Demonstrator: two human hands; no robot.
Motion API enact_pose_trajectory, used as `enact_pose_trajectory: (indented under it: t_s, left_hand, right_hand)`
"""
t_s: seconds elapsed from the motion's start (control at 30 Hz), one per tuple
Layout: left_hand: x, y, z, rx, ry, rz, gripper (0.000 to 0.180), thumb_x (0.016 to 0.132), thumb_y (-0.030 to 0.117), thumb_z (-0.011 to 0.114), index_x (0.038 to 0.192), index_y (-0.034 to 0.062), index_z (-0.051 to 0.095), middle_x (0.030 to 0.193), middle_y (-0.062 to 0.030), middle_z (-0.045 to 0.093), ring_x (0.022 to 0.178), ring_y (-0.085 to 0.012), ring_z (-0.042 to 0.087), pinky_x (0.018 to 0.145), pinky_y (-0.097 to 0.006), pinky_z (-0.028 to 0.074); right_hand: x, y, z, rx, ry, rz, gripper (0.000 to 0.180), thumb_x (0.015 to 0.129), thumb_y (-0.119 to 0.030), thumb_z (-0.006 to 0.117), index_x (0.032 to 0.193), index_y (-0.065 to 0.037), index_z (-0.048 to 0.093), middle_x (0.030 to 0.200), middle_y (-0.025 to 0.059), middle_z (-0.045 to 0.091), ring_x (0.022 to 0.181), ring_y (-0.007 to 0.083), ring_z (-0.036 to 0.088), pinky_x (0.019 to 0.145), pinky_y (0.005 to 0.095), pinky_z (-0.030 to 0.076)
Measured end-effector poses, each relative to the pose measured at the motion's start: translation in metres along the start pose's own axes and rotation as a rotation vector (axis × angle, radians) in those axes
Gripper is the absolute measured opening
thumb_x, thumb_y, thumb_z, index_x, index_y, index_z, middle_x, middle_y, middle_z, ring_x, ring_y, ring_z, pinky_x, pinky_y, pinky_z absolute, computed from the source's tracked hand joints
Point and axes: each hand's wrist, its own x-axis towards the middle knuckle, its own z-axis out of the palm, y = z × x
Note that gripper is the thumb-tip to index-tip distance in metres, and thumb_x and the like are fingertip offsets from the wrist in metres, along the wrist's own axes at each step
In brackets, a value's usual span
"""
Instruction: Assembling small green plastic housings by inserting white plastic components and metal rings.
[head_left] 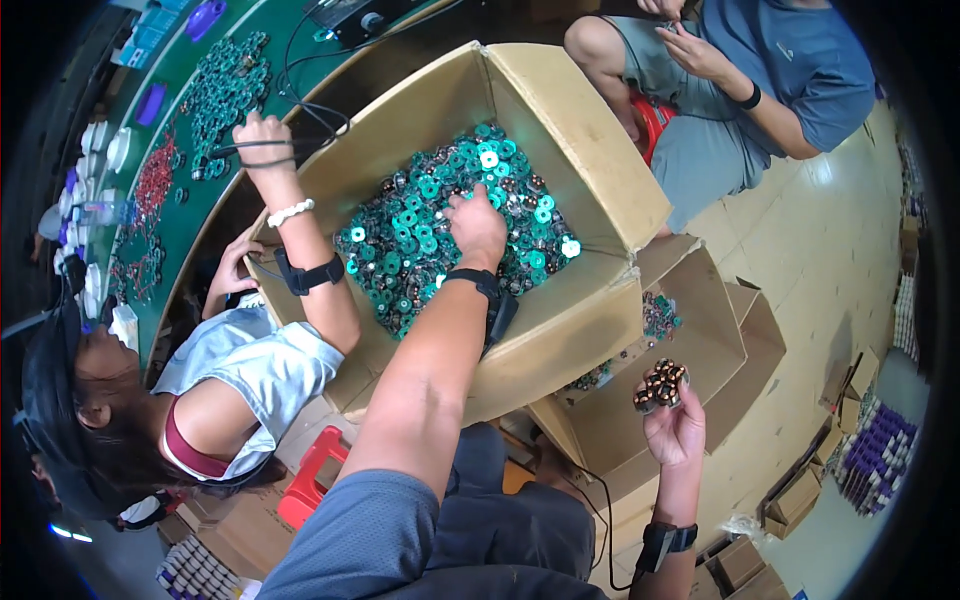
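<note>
Deep in a large cardboard box (560, 360), my left hand (477, 228) reaches into a heap of small round motor parts (415, 215), green discs mixed with copper-wound cores. Its visible fingers are apart and touch the heap; nothing shows held in them. To the right, my right hand (675, 430) is closed around a cluster of copper-wound motor cores (661, 386). That hand is raised above a second, lower cardboard box (700, 310), which has similar parts (660, 316) inside.
At left, a co-worker's arm (320, 290) extends along the box, a fist near cables (320, 125). A green table (215, 60) bears more green parts (228, 90) and red pieces (155, 178). Another person (790, 70) sits far right. A red stool (315, 475) stands lower left.
</note>
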Motion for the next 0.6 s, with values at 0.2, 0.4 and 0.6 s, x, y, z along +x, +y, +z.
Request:
enact_pose_trajectory:
  t_s: [0.2,0.4,0.6]
  left_hand:
    - [-0.006,-0.011,-0.021,-0.032,-0.094,0.021,0.048,0.077,0.022,0.073,0.122,0.0132,0.059,0.122,-0.0247,0.051,0.111,-0.0445,0.054,0.089,-0.045,0.054]
    - [-0.03,0.01,-0.083,-0.163,-0.099,0.084,0.056,0.078,0.039,0.074,0.123,0.008,0.062,0.118,-0.026,0.059,0.103,-0.0426,0.062,0.089,-0.048,0.052]
    - [-0.147,-0.019,-0.121,-0.428,-0.156,0.403,0.041,0.089,0.035,0.063,0.112,0.002,0.061,0.095,-0.0221,0.064,0.088,-0.0415,0.063,0.073,-0.05,0.053]
  right_hand:
    - [0.007,0.002,0.03,-0.054,0.016,0.01,0.031,0.092,-0.009,0.06,0.122,-0.01,0.053,0.117,0.0203,0.055,0.106,0.0379,0.057,0.07,0.0364,0.065]
    - [0.031,0.003,0.104,-0.178,-0.061,0.038,0.034,0.093,-0.006,0.057,0.124,-0.016,0.046,0.119,0.0184,0.055,0.105,0.0381,0.061,0.067,0.0352,0.065]
    - [0.09,0.029,0.17,-0.514,-0.239,0.153,0.03,0.093,-0.004,0.057,0.119,-0.011,0.045,0.114,0.0147,0.058,0.1,0.0311,0.065,0.066,0.0308,0.062]
